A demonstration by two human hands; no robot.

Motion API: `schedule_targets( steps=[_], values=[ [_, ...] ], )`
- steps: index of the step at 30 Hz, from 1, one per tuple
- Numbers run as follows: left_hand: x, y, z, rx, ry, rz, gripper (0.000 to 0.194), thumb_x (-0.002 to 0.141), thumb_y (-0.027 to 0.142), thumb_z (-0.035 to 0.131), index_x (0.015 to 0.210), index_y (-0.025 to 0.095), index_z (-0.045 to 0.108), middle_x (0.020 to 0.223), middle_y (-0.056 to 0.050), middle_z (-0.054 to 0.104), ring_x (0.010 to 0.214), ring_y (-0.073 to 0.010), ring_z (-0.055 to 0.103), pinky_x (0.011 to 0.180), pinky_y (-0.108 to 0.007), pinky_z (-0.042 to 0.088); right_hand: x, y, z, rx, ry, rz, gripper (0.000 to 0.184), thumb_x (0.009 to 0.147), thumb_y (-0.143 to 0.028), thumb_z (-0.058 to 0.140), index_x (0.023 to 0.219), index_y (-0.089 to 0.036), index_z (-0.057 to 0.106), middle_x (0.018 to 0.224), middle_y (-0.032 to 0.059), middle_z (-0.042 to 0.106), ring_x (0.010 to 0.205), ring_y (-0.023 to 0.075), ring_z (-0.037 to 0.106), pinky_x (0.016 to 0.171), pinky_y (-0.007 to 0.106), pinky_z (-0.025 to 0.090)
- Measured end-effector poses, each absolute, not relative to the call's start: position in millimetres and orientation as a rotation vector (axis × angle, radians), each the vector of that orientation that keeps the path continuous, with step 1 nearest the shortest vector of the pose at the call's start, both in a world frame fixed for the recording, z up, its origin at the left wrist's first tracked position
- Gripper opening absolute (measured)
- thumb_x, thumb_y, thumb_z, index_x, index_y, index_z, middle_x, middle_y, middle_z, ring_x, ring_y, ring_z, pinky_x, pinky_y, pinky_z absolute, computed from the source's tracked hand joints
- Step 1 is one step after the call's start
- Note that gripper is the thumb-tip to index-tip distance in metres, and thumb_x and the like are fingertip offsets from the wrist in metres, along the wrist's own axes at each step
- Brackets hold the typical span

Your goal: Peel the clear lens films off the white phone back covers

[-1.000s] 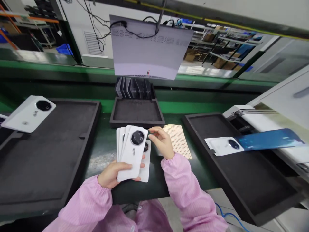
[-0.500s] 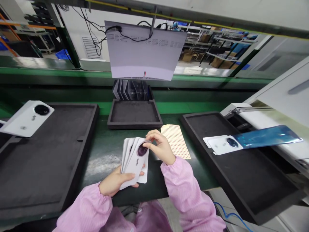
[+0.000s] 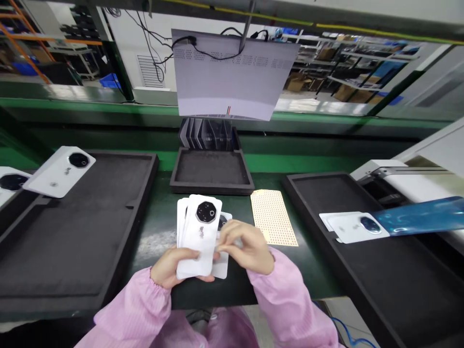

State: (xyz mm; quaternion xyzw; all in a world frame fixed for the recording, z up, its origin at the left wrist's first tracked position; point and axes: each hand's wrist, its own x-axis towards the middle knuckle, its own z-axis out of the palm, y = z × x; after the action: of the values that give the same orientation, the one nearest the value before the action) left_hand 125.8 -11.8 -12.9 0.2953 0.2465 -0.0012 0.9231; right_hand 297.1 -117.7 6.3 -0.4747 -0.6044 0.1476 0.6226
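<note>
Dropping from the camera ring, leaving it uncovered, right fingers nearly meet by the white panels, any hold unclear; left fingers clasp that fanned stack, left of them.

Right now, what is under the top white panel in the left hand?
Under the top panel, more white panels peek out at both sides. Their covered middles, and exact number, can't be seen.
</note>
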Motion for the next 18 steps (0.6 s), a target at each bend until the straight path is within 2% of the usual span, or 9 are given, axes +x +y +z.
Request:
schedule_targets(
  steps=[2, 4, 10, 14, 18],
  values=[
    [123.6, -9.4, -13.4, 0.572, 0.465, 0.013, 0.059, 0.077, 0.004, 0.049, 0.134, 0.013, 0.039, 0.122, -0.018, 0.058, 0.115, -0.0391, 0.050, 0.073, -0.049, 0.055, 301.6, -121.4, 7.0, -1.056, -1.071, 0.494, 0.028, 0.070, -0.011, 0.070, 0.084, -0.025, 0.051, 0.067, -0.0036, 0.064, 0.061, 0.0144, 0.061, 0.057, 0.030, 0.051],
    [122.0, -8.7, -12.8, 0.549, 0.428, 0.018, 0.062, 0.077, 0.002, 0.046, 0.136, 0.019, 0.036, 0.126, -0.016, 0.056, 0.114, -0.0384, 0.051, 0.070, -0.051, 0.056, 310.1, -122.3, 6.2, -1.097, -0.827, 0.534, 0.029, 0.068, -0.014, 0.072, 0.084, -0.025, 0.051, 0.068, -0.0039, 0.065, 0.061, 0.0132, 0.062, 0.057, 0.027, 0.052],
    [124.3, -10.3, -7.0, 0.568, 0.440, -0.022, 0.042, 0.078, 0.001, 0.043, 0.115, 0.013, 0.058, 0.122, -0.014, 0.059, 0.110, -0.0381, 0.054, 0.068, -0.051, 0.056, 328.2, -118.4, 1.0, -1.130, -0.629, 0.535, 0.020, 0.071, -0.016, 0.070, 0.080, -0.023, 0.054, 0.077, -0.0018, 0.068, 0.067, 0.0118, 0.064, 0.064, 0.027, 0.054],
    [125.4, -10.7, -6.0, 0.579, 0.414, -0.061, 0.042, 0.078, 0.002, 0.043, 0.116, 0.014, 0.058, 0.124, -0.015, 0.058, 0.113, -0.0393, 0.051, 0.070, -0.050, 0.055, 331.9, -117.8, -0.1, -1.096, -0.560, 0.472, 0.019, 0.071, -0.012, 0.069, 0.079, -0.022, 0.055, 0.076, -0.0020, 0.068, 0.066, 0.0102, 0.064, 0.063, 0.024, 0.053],
    [124.3, -11.3, -10.2, 0.588, 0.398, -0.092, 0.041, 0.078, 0.003, 0.044, 0.115, 0.013, 0.058, 0.126, -0.016, 0.056, 0.115, -0.0402, 0.049, 0.072, -0.050, 0.055, 335.4, -117.6, -1.9, -1.128, -0.547, 0.418, 0.020, 0.071, -0.015, 0.070, 0.082, -0.023, 0.055, 0.075, -0.0017, 0.067, 0.066, 0.0111, 0.064, 0.063, 0.025, 0.053]
  ],
)
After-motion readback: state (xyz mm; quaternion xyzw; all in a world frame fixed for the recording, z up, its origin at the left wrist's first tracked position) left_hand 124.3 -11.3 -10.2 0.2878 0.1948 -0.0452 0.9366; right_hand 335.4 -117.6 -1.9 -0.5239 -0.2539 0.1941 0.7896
